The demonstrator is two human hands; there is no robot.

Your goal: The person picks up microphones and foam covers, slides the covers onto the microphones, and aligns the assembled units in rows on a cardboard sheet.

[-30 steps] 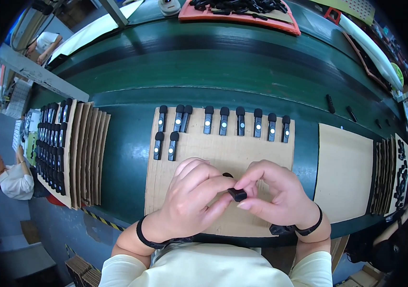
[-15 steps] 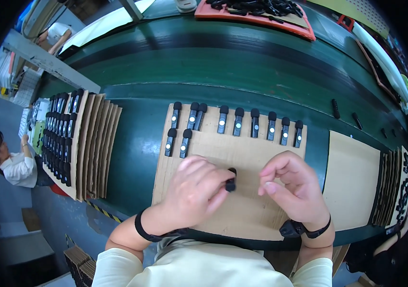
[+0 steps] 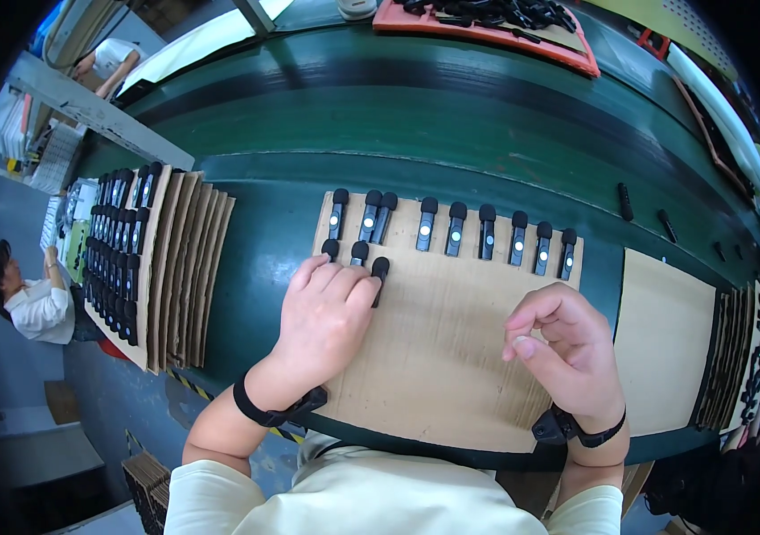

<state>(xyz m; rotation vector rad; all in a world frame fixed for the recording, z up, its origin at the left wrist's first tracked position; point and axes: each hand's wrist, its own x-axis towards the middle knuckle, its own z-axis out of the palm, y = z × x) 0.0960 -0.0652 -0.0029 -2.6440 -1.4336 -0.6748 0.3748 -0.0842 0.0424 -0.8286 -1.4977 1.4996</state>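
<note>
On the cardboard sheet (image 3: 451, 366), near its left edge, the left hand (image 3: 322, 308) is bent palm-down with its index finger against a small black microphone (image 3: 381, 270); its thumb is hidden, so I cannot tell whether it grips that piece. This microphone lies slightly tilted, just right of two others (image 3: 359, 252) whose lower parts the hand covers. Above them, nine more microphones (image 3: 427, 223) form a row along the far edge, the second and third close together. Above the sheet's right side, the right hand (image 3: 562, 343) is open, fingers loosely curled, thumb tip apart from the fingertips. On the green table (image 3: 255, 294), a cardboard stack (image 3: 201, 276) leans at left; a red tray (image 3: 451, 34) of black parts sits at the far side
</note>
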